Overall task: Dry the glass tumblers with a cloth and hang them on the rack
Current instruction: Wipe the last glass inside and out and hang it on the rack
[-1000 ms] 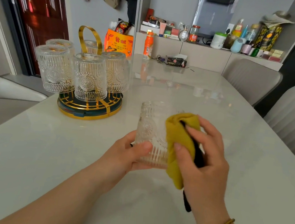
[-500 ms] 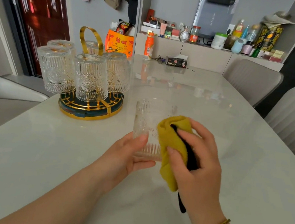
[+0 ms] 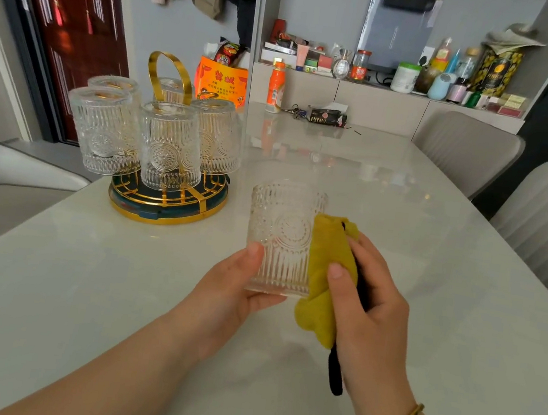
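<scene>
Left hand (image 3: 224, 296) gripping upright tumbler (image 3: 283, 236), right hand (image 3: 373, 312) clutching cloth (image 3: 327, 248) against it; rack (image 3: 166, 217) sitting ten o'clock, nearer left.

The left hand (image 3: 226, 293) shows only its thumb and one finger under the tumbler (image 3: 279, 235), the other fingers hidden behind it. The cloth (image 3: 325, 272) covers the tumbler's right side and is itself partly buried under the right hand (image 3: 374, 309); both forearms run off the bottom edge. On the rack (image 3: 165, 209) the pegs are hidden inside the upturned glasses (image 3: 169, 149), the rear glass (image 3: 171, 88) sits mostly behind the handle (image 3: 152, 71), and labels on the shelf (image 3: 382, 100) are too small to read.
</scene>
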